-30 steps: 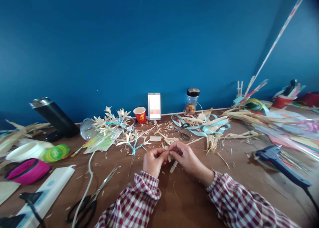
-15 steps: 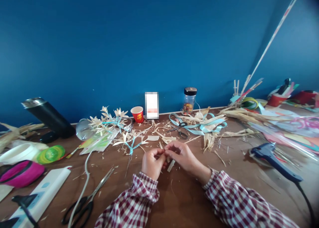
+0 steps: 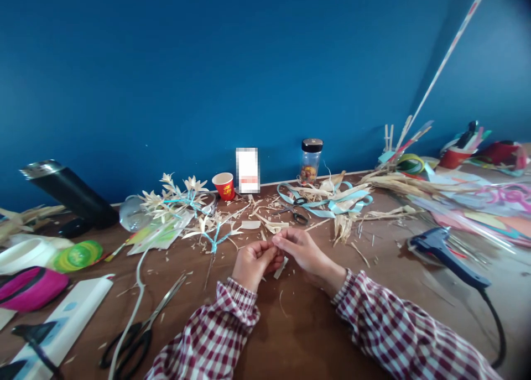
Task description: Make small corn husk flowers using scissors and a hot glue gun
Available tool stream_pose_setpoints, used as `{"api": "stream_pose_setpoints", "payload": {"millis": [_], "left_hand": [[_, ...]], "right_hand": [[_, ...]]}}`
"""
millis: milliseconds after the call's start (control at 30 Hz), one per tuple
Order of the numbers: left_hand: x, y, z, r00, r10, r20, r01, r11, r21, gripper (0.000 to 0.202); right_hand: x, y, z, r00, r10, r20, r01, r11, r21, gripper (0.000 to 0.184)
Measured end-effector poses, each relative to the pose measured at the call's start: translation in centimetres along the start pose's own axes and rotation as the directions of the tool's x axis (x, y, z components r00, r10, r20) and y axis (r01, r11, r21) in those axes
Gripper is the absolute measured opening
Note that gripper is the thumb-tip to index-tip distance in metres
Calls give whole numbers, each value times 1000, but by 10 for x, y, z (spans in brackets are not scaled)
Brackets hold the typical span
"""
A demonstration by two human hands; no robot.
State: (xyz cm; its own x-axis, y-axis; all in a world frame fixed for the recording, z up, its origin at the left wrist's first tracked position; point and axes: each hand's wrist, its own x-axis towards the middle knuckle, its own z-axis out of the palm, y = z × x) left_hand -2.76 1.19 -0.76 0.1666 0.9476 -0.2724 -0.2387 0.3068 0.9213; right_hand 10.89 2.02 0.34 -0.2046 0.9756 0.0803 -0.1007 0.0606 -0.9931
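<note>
From the head: thin pale strip of dried husk [image 3: 281, 268] pinched between fingertips of left hand [image 3: 252, 264] and right hand [image 3: 306, 251], low over the brown wooden counter [image 3: 298, 336], loose tail pointing toward 7 o'clock. Likely feather-light, dry and brittle; best gripped on its flat faces, close to the pinch.

— What is the strip [image 3: 281, 267] like?
— Pale tan, flat and narrow, like a dry sliver of leaf, with a squared lower end.
— And how does it sit?
— Its upper end is pinched where the left grip [image 3: 253, 263] and right grip [image 3: 305, 251] meet fingertip to fingertip. The free end slants toward 7 o'clock, low over the worktop [image 3: 290, 324]. I cannot tell if it touches.
</note>
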Motion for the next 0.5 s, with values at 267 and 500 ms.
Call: {"api": "stream_pose_setpoints", "payload": {"millis": [267,500], "left_hand": [[-4,1,3,975,221,-30,-211,956,202,21],[1,0,-3,950,272,-150,-237,947,217,25]], "right_hand": [[0,0,3,1000,7,-29,-8,1000,-14,25],[5,-3,-26,985,-161,67,174,882,-438,23]]}}
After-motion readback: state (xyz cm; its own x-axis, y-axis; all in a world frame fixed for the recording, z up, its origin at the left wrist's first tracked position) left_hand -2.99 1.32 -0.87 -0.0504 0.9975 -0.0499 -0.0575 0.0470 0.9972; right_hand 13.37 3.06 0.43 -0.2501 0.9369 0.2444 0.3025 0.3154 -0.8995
